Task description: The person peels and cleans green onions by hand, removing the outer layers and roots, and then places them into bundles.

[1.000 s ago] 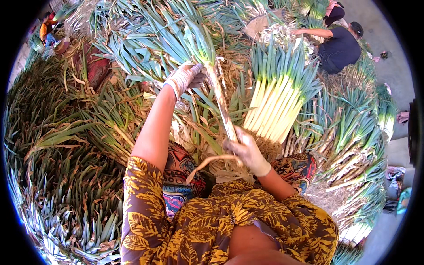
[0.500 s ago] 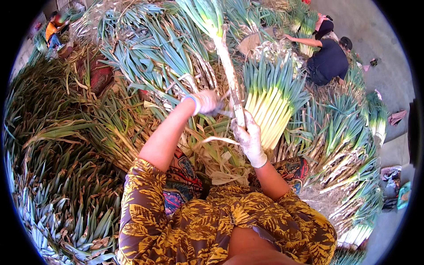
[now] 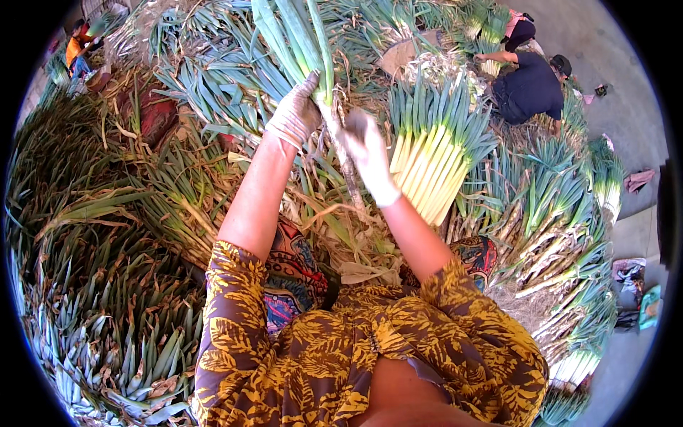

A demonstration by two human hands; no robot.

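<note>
My gloved left hand is closed round a long green onion, where its green leaves meet the stalk. The stalk slants down toward my lap, with brown, dirty outer skin on it. Beside the stalk, my gloved right hand is smeared by motion, its fingers close to the upper stalk. Whether they pinch any skin cannot be made out. Just right of that hand lies a fanned bundle of peeled green onions with clean pale stalks.
Loose dry peelings cover the ground before my lap. Unpeeled green onions are heaped at left, with more at right. A co-worker in dark clothing bends at the far right; another in orange sits far left.
My left hand has moved up and left onto the onion's upper part. My right hand has left the stalk's lower end and moved up. The onion has shifted left and tilts differently.
</note>
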